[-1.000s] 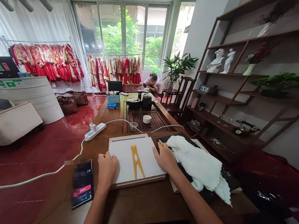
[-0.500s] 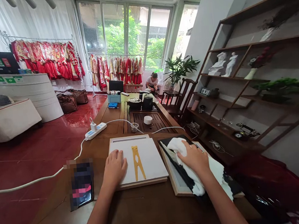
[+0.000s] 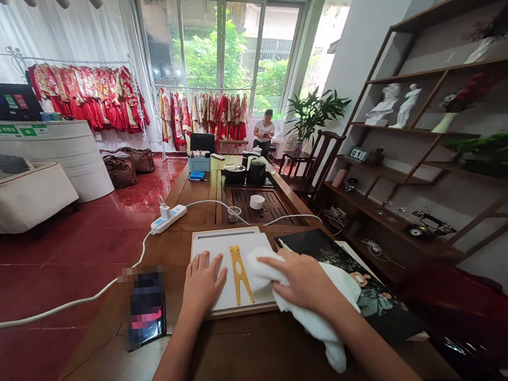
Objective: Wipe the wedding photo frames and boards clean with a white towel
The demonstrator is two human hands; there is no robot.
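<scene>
My left hand (image 3: 204, 281) lies flat with its fingers spread on the left part of a white panel (image 3: 216, 242) with a pale wooden edge. On that panel rests a flat yellow cat-shaped piece (image 3: 237, 276) with two long legs. My right hand (image 3: 305, 278) grips a white cloth (image 3: 261, 269). One bunched end of the cloth touches or hovers over the panel just right of the cat piece; I cannot tell which. The rest trails below my wrist toward the table's front edge. Beside it is a dark floral picture (image 3: 346, 265), partly covered by the cloth and my forearm.
A phone (image 3: 146, 320), partly blurred, lies at the left of the wooden table (image 3: 224, 349). Behind the panel are a power strip (image 3: 169, 218) with a cable, a white cup (image 3: 256, 201) and a tea tray (image 3: 276, 212). A person (image 3: 265, 131) sits near the window.
My right hand has carried the white cloth leftward from the dark picture to the panel. More of the picture's floral surface shows. My left hand stays on the panel, its fingers spread wider.
</scene>
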